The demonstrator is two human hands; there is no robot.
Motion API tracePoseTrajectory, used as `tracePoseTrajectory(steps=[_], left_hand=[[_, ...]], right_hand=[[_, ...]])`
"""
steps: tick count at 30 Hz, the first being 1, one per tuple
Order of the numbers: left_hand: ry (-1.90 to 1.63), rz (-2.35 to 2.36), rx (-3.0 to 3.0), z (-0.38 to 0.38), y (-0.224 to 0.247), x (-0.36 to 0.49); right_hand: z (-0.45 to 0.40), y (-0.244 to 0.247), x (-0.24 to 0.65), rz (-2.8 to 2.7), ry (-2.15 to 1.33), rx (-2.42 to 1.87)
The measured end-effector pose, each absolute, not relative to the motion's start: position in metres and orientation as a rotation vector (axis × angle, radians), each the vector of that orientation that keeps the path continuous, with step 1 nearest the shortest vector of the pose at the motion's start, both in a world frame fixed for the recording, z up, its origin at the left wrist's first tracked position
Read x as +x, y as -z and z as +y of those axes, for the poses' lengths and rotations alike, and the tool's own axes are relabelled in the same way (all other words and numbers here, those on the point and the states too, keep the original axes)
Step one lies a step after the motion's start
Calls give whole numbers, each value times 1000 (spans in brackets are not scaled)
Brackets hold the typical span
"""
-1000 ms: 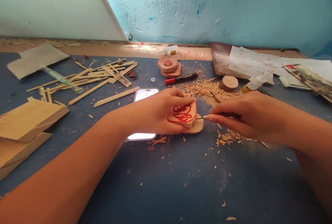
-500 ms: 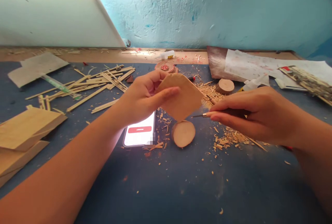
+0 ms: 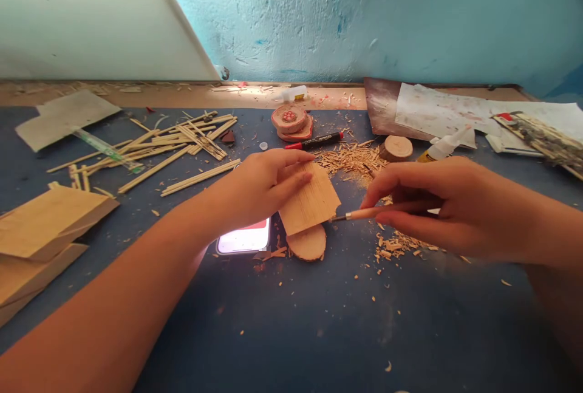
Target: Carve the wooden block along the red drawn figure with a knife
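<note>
My left hand (image 3: 268,186) grips a thin wooden piece (image 3: 312,198) by its upper left part, thumb on top. The piece is tilted over a round wood slice (image 3: 310,243) and hides its upper part. Between the thumb and fingers of my right hand (image 3: 423,208) is a slim wooden-handled tool (image 3: 364,214), its dark metal tip close to the piece's lower right corner. Whether the tip touches the wood I cannot tell. A lit phone (image 3: 243,241) lies partly under my left hand.
Wood shavings (image 3: 350,159), a red and black marker (image 3: 314,141), another wood slice (image 3: 396,148) and a glue bottle (image 3: 444,145) lie beyond my hands. Thin sticks (image 3: 177,144) are at the left, with wooden blocks (image 3: 54,223) nearer. Painted slices (image 3: 290,119) stand further back.
My left hand has lowered and turned the wooden piece, uncovering the marker. The round slice has shifted left. The tool has moved slightly left and down, close to the piece.
</note>
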State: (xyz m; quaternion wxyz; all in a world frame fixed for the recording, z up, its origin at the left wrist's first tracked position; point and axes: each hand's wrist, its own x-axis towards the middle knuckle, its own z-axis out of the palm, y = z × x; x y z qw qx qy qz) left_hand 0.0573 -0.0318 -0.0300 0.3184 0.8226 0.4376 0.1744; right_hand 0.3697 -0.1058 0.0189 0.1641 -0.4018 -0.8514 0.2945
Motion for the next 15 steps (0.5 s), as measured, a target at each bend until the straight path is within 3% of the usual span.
tracePoseTrajectory(steps=[5,15], left_hand=[[-538,1126,2162,-31,32,55],[-553,1112,2313,-27,33,57]], right_hand=[[-115,-5,350,-2459,-993,-820],[-141,29,316,-2865,-628,-816]])
